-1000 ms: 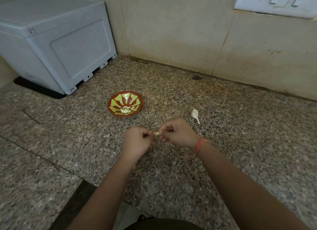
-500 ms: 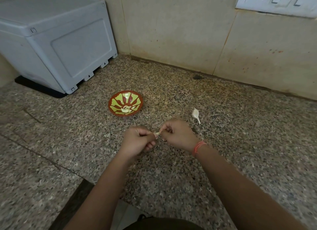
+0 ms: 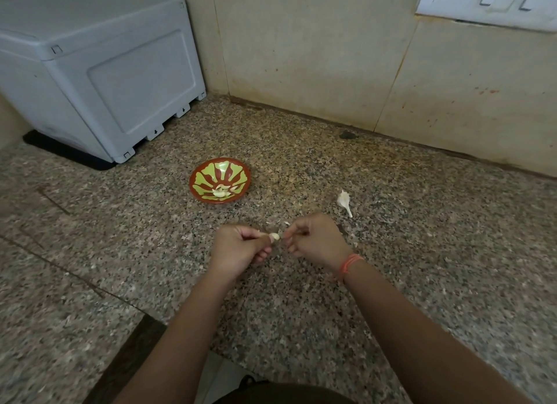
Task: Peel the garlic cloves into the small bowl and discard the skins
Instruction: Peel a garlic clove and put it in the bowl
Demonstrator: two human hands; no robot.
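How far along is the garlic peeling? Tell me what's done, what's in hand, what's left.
Done: a few peeled cloves lie in the small bowl. In hand: the left hand pinches a garlic clove while the right hand picks at its skin. Left: drop this clove in the bowl and discard the papery scrap lying on the countertop. No other unpeeled cloves show.

Counter (image 3: 422,253), with the wall (image 3: 301,56) behind it. Back left: a box (image 3: 99,72) on a mat (image 3: 69,155). Upper right, on the wall: a switch plate (image 3: 488,2). Centre: a bowl (image 3: 211,174) holding peeled cloves (image 3: 222,191). In front of the bowl, the left hand (image 3: 238,250) and right hand (image 3: 316,240) pinch a single clove (image 3: 274,237) between them. Just behind and right of the right hand, a garlic piece (image 3: 343,199) lies on the counter.
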